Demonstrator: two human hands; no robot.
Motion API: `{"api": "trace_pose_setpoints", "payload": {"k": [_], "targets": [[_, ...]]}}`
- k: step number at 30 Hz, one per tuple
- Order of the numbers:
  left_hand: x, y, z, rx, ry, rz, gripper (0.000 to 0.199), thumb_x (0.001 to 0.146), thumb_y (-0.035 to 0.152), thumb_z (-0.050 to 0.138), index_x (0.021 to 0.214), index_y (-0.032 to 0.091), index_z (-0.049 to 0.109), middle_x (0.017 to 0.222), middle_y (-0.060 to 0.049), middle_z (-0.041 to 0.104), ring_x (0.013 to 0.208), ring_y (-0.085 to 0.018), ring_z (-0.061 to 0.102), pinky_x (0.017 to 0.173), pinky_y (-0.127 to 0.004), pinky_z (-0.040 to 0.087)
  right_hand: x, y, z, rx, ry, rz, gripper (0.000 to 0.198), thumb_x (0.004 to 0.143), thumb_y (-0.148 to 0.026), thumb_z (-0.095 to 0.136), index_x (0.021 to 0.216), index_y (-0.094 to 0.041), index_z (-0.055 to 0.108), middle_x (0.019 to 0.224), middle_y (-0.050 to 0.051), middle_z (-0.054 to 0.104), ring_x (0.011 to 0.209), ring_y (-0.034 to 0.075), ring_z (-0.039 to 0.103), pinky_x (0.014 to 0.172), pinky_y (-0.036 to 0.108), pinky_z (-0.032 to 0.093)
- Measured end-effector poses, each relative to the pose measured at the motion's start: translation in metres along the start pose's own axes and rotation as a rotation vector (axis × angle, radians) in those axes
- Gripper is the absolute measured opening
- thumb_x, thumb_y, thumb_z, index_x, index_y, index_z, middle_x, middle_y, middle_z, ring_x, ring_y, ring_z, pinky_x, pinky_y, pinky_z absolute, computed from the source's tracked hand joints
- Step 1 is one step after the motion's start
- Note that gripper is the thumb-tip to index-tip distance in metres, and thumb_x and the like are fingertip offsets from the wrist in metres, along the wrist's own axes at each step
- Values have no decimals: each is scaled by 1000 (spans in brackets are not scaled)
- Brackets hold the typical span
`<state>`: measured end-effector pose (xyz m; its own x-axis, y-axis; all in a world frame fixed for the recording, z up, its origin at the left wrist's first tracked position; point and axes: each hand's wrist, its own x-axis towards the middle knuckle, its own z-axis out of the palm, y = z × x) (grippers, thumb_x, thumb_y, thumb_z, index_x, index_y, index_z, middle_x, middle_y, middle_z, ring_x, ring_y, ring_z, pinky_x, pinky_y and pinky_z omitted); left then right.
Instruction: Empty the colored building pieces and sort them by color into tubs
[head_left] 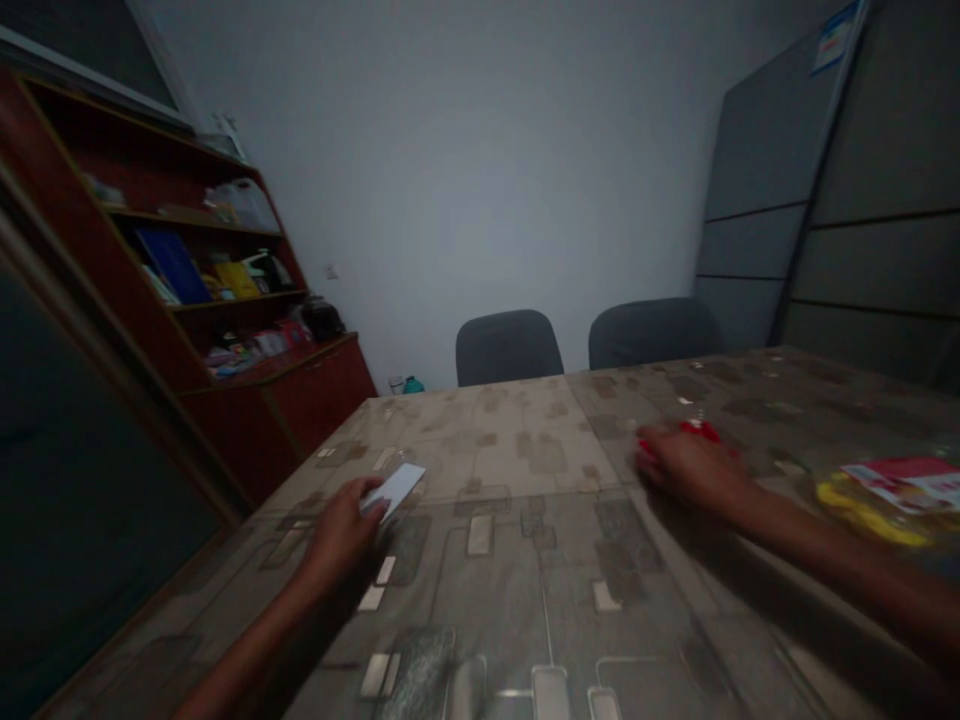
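My left hand point(349, 522) is closed on a flat white rectangular card point(403, 488), thumb on top, held tilted just over the patterned tablecloth. Farther right, my right hand point(686, 465) reaches over the table and is smeared by motion. Its fingers are wrapped round a bright red thing point(701, 430) that shows on both sides of the hand. What kind of thing it is stays hidden by the hand and the blur. A shadow of the right arm falls on the cloth below it.
A clear pack with yellow contents and a red and white label point(907, 485) lies at the right of the table point(517, 590). Two dark chairs point(510, 345) stand at its far edge. A reddish-brown shelf cabinet point(315, 395) fills the left, and grey wardrobe doors point(757, 200) the right.
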<state>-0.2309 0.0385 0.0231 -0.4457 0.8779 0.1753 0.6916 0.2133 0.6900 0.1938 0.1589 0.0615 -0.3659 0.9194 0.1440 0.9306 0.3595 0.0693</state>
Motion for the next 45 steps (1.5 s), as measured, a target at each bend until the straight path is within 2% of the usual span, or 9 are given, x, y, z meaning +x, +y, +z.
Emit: {"api": "trace_pose_setpoints", "payload": {"k": [6, 12, 15, 20, 23, 27, 34, 39, 45], "targets": [[36, -34, -3, 442, -1, -71, 32, 91, 30, 62, 121, 17, 58, 125, -9, 60, 107, -26, 62, 89, -48, 52, -53, -77, 4, 48, 21, -191, 43, 84, -10, 52, 126, -18, 58, 95, 13, 75, 81, 29, 71, 62, 33, 48], [42, -37, 0, 606, -34, -86, 28, 92, 32, 60, 116, 16, 60, 117, -8, 64, 100, -23, 64, 84, -45, 54, -104, -121, 0, 298, 28, -484, 54, 73, -10, 61, 126, -21, 57, 89, 8, 76, 63, 25, 71, 47, 27, 48], [38, -36, 3, 615, -42, -55, 26, 93, 32, 59, 113, 16, 61, 112, -7, 66, 95, -22, 66, 82, -42, 55, -109, -106, -15, 447, 80, -524, 32, 81, -21, 60, 113, -23, 63, 90, 5, 74, 72, 22, 71, 58, 29, 54], [31, -35, 9, 607, -40, -1, 23, 93, 31, 59, 110, 15, 62, 110, -7, 66, 97, -22, 65, 83, -43, 55, -88, -38, -7, 451, 313, -191, 33, 89, -28, 48, 116, -17, 64, 116, 16, 67, 104, 30, 63, 85, 46, 53], [31, -35, 12, 603, -29, -14, 23, 93, 32, 59, 108, 15, 63, 109, -7, 66, 96, -22, 65, 83, -43, 54, -85, -11, 14, 579, 157, -56, 40, 92, -41, 45, 120, -18, 62, 104, 13, 70, 88, 27, 67, 75, 42, 54], [29, -29, 16, 548, 2, -35, 22, 93, 33, 60, 105, 15, 63, 104, -5, 66, 89, -20, 65, 78, -40, 55, -98, -9, 26, 786, -34, -19, 40, 94, -38, 38, 118, -17, 62, 79, 6, 73, 72, 22, 67, 66, 33, 52], [-1, 25, 29, 149, 32, 122, 17, 94, 33, 40, 94, 20, 51, 76, -2, 65, 71, -21, 64, 66, -31, 49, -128, -9, 22, 847, -101, -36, 40, 88, -28, 45, 121, -21, 66, 66, 4, 73, 56, 19, 66, 49, 27, 49], [-45, 84, 30, -137, -35, 279, 27, 92, 43, 42, 108, 22, 50, 80, 0, 65, 70, -18, 64, 60, -26, 48, -133, 2, 13, 754, 0, -18, 37, 87, -38, 48, 112, -28, 73, 100, 9, 78, 89, 29, 73, 71, 39, 59], [-85, 125, 25, -303, -7, 438, 18, 94, 32, 50, 109, 24, 53, 77, 2, 66, 67, -14, 64, 56, -21, 48, -114, -3, -6, 798, 119, -25, 40, 90, -43, 46, 113, -23, 71, 106, 10, 76, 93, 27, 71, 77, 39, 57]]}}
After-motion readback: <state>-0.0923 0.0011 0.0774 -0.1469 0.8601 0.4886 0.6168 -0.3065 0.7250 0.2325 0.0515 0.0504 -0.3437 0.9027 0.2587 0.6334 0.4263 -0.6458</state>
